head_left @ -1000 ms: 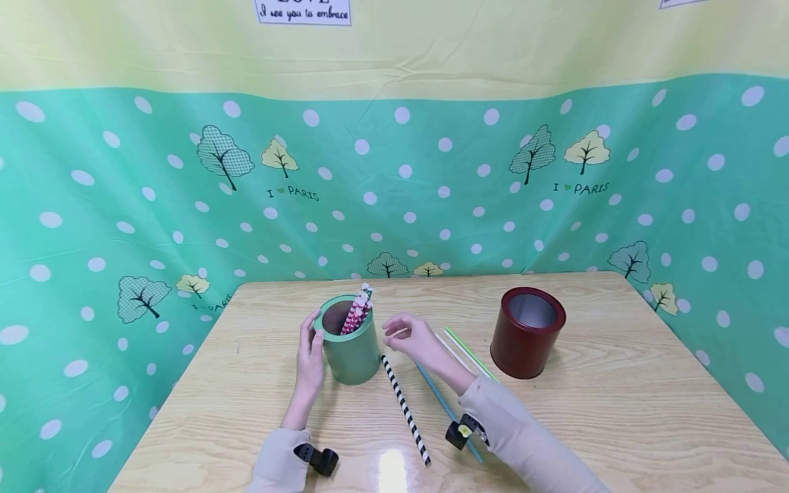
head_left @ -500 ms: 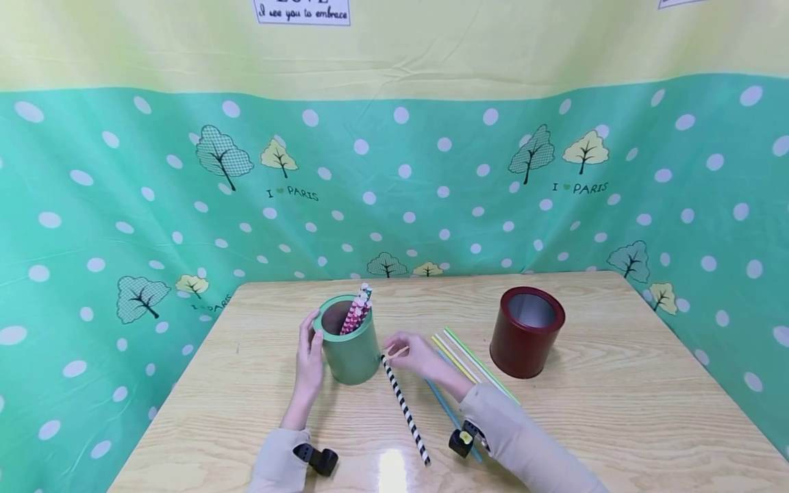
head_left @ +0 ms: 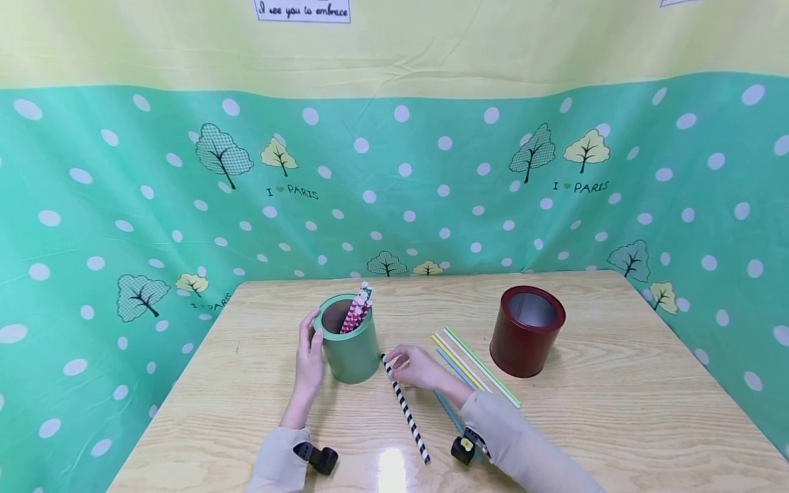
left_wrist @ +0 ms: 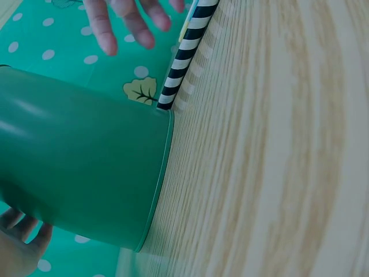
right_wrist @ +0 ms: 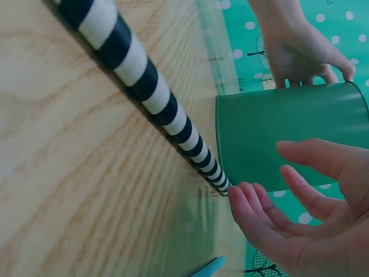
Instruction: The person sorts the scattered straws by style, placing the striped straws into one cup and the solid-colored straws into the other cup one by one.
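Note:
My left hand (head_left: 310,363) grips the left side of a green can (head_left: 351,359) standing upright on the table. In the right wrist view that hand's fingers bend against the can's wall. Pink-and-white patterned sticks (head_left: 355,315) lean inside the can, their lower ends hidden. A black-and-white striped straw (head_left: 409,418) lies flat, its far end at the can's base. Above that end hovers my right hand (head_left: 416,368), its fingers loosely bent and thumb apart. In the right wrist view its fingertips (right_wrist: 235,196) are right at the straw's end, pinching nothing.
Right of the striped straw lie thin blue (head_left: 448,411), yellow (head_left: 460,363), white and green (head_left: 487,373) straws, partly under the right forearm. A dark red can (head_left: 527,339) stands farther right, with nothing showing inside. A dotted green curtain (head_left: 394,185) hangs behind the table.
My right hand has come down and nearer, from beside the can's upper part to the striped straw's far end, uncovering more of the coloured straws. The left hand and can have stayed put.

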`<action>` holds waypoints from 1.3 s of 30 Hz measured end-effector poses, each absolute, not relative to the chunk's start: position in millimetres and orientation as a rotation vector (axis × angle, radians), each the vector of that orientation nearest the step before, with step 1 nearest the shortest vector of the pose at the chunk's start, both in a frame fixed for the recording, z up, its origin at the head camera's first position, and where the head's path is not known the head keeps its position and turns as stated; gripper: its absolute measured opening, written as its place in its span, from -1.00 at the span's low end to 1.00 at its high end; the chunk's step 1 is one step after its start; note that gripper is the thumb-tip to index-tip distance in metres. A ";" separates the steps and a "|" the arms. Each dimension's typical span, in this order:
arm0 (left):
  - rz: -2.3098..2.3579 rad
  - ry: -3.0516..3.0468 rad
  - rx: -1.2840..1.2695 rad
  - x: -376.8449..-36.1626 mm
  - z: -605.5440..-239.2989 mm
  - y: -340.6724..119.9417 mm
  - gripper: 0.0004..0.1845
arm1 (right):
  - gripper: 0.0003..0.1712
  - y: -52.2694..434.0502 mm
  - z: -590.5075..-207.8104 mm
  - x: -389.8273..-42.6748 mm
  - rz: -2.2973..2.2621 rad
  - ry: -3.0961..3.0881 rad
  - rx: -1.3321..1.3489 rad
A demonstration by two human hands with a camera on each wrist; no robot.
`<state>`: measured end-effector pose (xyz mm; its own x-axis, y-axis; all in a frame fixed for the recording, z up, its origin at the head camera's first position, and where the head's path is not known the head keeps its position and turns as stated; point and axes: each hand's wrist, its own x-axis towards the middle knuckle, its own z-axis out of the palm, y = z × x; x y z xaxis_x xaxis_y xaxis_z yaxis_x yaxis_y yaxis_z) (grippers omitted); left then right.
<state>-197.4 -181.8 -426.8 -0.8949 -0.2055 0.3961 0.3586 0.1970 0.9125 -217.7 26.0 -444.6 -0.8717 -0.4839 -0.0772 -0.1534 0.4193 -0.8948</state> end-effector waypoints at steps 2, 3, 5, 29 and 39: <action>-1.746 -2.043 -0.151 -196.9 -426.0 -181.5 -0.57 | -0.65 27.2 -445.0 -216.2 -1.433 2.351 -0.563; -1.743 -2.044 -0.156 -197.0 -426.0 -181.5 -0.57 | -0.66 27.7 -445.6 -215.8 -1.429 2.349 -0.563; -1.741 -2.049 -0.164 -197.7 -426.6 -181.7 -0.57 | -0.67 29.6 -453.2 -218.1 -1.427 2.342 -0.598; -1.727 -2.046 -0.156 -196.6 -424.7 -180.7 -0.57 | -0.61 28.5 -462.1 -211.8 -1.307 2.349 -0.552; -1.739 -2.043 -0.177 -197.1 -425.8 -181.6 -0.57 | -0.61 26.3 -465.3 -210.0 -1.264 2.404 -0.585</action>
